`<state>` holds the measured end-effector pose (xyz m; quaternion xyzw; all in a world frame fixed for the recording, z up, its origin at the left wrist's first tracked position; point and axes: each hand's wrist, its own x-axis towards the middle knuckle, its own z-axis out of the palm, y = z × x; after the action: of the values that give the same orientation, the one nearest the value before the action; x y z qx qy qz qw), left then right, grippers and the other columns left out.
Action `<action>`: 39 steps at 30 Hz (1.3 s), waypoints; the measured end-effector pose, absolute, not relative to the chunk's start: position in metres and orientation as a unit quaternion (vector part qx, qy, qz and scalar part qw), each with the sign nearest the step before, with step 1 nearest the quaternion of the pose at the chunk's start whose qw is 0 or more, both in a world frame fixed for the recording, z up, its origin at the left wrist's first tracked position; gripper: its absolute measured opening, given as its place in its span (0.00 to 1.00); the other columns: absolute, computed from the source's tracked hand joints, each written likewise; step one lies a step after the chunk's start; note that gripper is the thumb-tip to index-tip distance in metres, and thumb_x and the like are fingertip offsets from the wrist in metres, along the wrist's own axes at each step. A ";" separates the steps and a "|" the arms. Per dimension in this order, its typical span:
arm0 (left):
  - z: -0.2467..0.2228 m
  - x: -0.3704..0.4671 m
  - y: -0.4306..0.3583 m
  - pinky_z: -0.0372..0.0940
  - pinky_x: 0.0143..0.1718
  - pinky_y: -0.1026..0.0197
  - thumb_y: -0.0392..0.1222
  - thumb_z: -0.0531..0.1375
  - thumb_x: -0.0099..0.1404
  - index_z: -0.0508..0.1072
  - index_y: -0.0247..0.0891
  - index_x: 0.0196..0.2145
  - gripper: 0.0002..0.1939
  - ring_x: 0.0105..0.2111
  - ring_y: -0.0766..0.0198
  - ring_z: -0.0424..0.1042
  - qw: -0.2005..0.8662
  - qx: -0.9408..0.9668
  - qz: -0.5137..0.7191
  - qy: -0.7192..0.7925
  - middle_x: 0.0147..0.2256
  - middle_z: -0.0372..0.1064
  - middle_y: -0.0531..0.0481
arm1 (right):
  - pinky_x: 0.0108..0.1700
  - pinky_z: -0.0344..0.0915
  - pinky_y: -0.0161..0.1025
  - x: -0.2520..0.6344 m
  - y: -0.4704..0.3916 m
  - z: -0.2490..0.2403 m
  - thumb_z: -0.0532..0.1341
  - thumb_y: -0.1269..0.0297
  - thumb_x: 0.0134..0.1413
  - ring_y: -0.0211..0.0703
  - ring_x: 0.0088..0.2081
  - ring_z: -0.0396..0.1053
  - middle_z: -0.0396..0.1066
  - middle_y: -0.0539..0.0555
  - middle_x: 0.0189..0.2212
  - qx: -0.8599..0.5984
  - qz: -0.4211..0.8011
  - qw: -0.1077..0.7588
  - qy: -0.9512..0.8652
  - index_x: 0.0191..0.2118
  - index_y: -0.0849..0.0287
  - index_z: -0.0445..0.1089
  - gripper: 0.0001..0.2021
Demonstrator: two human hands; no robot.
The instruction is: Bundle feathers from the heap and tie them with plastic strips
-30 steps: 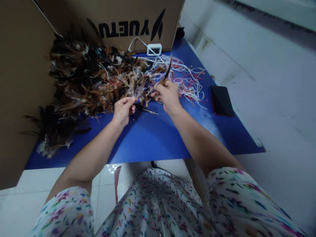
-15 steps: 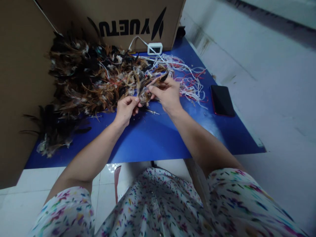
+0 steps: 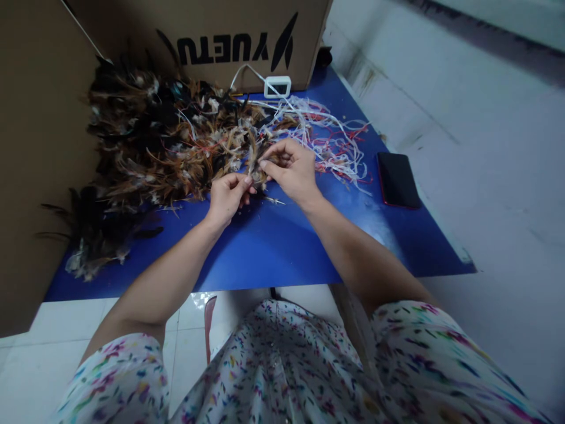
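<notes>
Pinched between thumb and fingers of my left hand (image 3: 229,195) are the lower ends of some brown and grey feathers (image 3: 253,164). Close by on the right, my right hand (image 3: 292,168) is closed in a pinch on the same small bunch, its thumb and forefinger among the feathers. Behind both hands spreads a big heap of brown and black feathers (image 3: 163,153). A tangle of white and red strings (image 3: 339,147) lies beyond my right hand. Under the hands, a thin pointed thing (image 3: 274,201) rests on the table; its kind is unclear.
A blue table (image 3: 265,253) carries everything. A dark bunch of feathers (image 3: 99,229) lies at its left. A cardboard box (image 3: 212,23) stands behind, with a small white device with a screen (image 3: 277,87) before it. A phone (image 3: 398,180) lies near the right wall.
My right hand has moved slightly left, closer to my left hand. The dark feather that stuck up above its fingers no longer shows. My left hand has barely moved.
</notes>
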<state>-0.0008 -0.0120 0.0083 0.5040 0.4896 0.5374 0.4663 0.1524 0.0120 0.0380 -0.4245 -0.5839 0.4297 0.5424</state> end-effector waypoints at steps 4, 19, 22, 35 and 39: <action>0.008 0.000 -0.012 0.53 0.14 0.69 0.46 0.69 0.60 0.75 0.35 0.24 0.14 0.14 0.75 0.62 0.471 0.501 0.536 0.491 0.21 0.73 0.52 | 0.33 0.62 0.32 0.153 0.014 0.036 0.65 0.70 0.45 0.35 0.33 0.65 0.67 0.47 0.31 -0.418 0.451 0.535 -0.579 0.31 0.55 0.66 0.07; 0.001 -0.003 -0.009 0.55 0.14 0.70 0.44 0.67 0.62 0.76 0.35 0.25 0.12 0.13 0.75 0.62 0.446 0.520 0.536 0.493 0.20 0.72 0.53 | 0.32 0.61 0.34 0.151 0.011 0.030 0.64 0.68 0.47 0.35 0.30 0.63 0.66 0.47 0.28 -0.400 0.388 0.528 -0.641 0.31 0.55 0.67 0.04; 0.001 -0.003 -0.009 0.55 0.13 0.70 0.46 0.67 0.61 0.76 0.35 0.25 0.13 0.13 0.74 0.61 0.439 0.525 0.542 0.488 0.19 0.71 0.54 | 0.32 0.62 0.34 0.151 0.011 0.028 0.64 0.66 0.49 0.35 0.29 0.63 0.67 0.47 0.28 -0.382 0.392 0.530 -0.648 0.31 0.55 0.68 0.04; -0.003 -0.007 -0.003 0.54 0.12 0.71 0.51 0.68 0.60 0.73 0.36 0.25 0.16 0.12 0.75 0.61 0.404 0.567 0.543 0.470 0.18 0.68 0.57 | 0.26 0.64 0.32 0.158 0.030 0.024 0.68 0.51 0.52 0.35 0.28 0.70 0.69 0.46 0.28 -0.347 0.383 0.623 -0.586 0.35 0.53 0.66 0.14; -0.003 -0.009 -0.002 0.55 0.14 0.71 0.54 0.68 0.59 0.72 0.36 0.25 0.18 0.13 0.76 0.62 0.412 0.559 0.567 0.443 0.21 0.71 0.56 | 0.24 0.62 0.32 0.171 0.037 0.031 0.63 0.54 0.58 0.36 0.29 0.73 0.71 0.48 0.29 -0.365 0.389 0.664 -0.524 0.35 0.54 0.66 0.10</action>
<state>-0.0087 -0.0018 -0.0028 0.5593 0.4427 0.5671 0.4118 0.1713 0.0371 0.0313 -0.3652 -0.5241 0.3892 0.6636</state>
